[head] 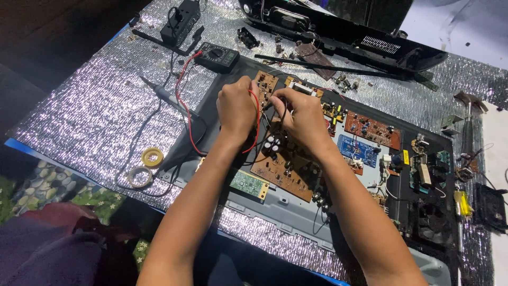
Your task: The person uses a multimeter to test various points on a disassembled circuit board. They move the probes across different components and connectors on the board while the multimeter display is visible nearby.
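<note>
Silver foil matting (95, 106) covers the tabletop under an opened chassis. Left hand (236, 108) fingers are closed on a red probe lead (186, 114); right hand (301, 117) fingers pinch a black lead, both tips on the brown circuit board (288, 169) just beneath them. A multimeter (217, 56) lies beyond the left hand.

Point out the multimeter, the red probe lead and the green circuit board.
multimeter (217, 56), head view, dial face.
red probe lead (182, 100), head view, mid-run on the foil mat.
green circuit board (247, 184), head view, board centre.
</note>
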